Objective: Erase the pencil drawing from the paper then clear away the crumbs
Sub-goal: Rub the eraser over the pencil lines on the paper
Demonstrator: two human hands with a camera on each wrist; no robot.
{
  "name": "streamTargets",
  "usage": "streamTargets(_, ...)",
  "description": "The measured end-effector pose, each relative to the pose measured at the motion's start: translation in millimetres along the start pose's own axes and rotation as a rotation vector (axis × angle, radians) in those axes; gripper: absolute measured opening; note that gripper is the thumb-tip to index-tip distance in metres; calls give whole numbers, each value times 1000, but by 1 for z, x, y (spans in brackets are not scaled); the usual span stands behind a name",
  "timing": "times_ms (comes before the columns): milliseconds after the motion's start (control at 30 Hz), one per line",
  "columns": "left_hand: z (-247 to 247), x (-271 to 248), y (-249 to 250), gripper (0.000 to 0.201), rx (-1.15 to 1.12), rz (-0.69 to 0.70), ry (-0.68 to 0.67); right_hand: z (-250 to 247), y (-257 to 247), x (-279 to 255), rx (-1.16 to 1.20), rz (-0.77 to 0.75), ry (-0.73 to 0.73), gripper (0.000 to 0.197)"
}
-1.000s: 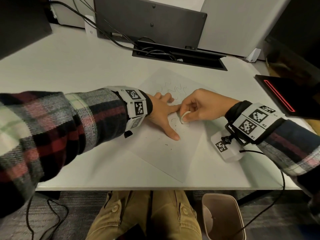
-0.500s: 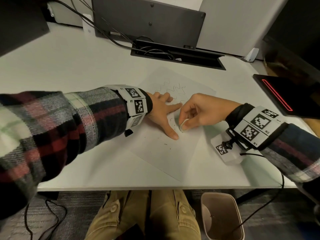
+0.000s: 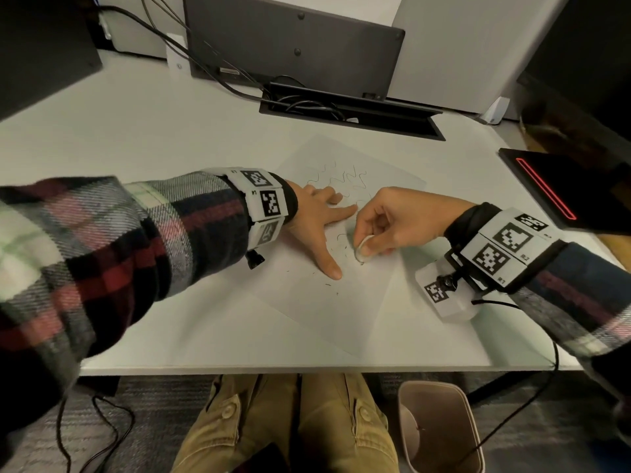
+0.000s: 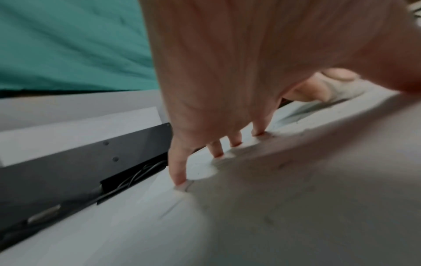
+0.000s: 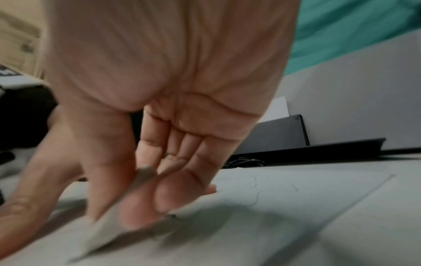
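White eraser (image 3: pixel 362 249) upright (edge on paper (image 3: pixel 341 302))

A pink waste bin (image 3: pixel 440 428) stands under the white desk (image 3: pixel 136 138) (cables (image 3: pixel 300 105) fill its rear slot).

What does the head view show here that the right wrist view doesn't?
Only the head view shows the squiggles not yet erased, the dark crumbs scattered near the left hand and the bin under the desk. Only the right wrist view shows the underside of the right hand. Both show the eraser pinched against the paper.
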State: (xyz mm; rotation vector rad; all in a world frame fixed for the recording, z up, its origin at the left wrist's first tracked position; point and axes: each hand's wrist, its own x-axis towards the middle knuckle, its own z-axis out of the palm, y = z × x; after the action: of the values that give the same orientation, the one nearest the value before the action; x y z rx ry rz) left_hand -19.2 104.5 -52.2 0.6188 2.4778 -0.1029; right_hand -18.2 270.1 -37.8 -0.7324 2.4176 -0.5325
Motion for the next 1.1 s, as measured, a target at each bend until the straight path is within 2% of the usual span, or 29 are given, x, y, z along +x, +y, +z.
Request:
streamTargets(133,0,-2,-4,116,-7,26,-4,-1,-4,9,25,-16,125,8)
streamTargets(200,0,-1,-4,118,-12,27,8,0,-6,9,31,-13,90,8)
streamTargets(300,1,2,-6,123,2,14,9,5,-7,4,68,-13,-35,7)
streamTargets(367,2,3,-7,124,9,17,8,4,-6,4,50,-22,-23,8)
streamTargets(433,2,4,-6,125,9,27,18,1,-4,8,9,-26,72,8)
streamTargets(500,2,4,-7,125,7,30,25,-1,-3,9,4,-21,105,8)
streamTargets(633,4,7,-8,127,7,16,17,4,-6,5,61,-4,-34,9)
streamTargets(700,3,7,-9,124,-4,29,19,2,-5,6,50,-9,8,10)
streamTargets(833,0,3,-15,112,-46,79,20,-11,5,15,-17,-10,236,10)
streamTargets(1100,0,1,-12,91,-59,91,68,-10,10,24,-106,-27,192,9)
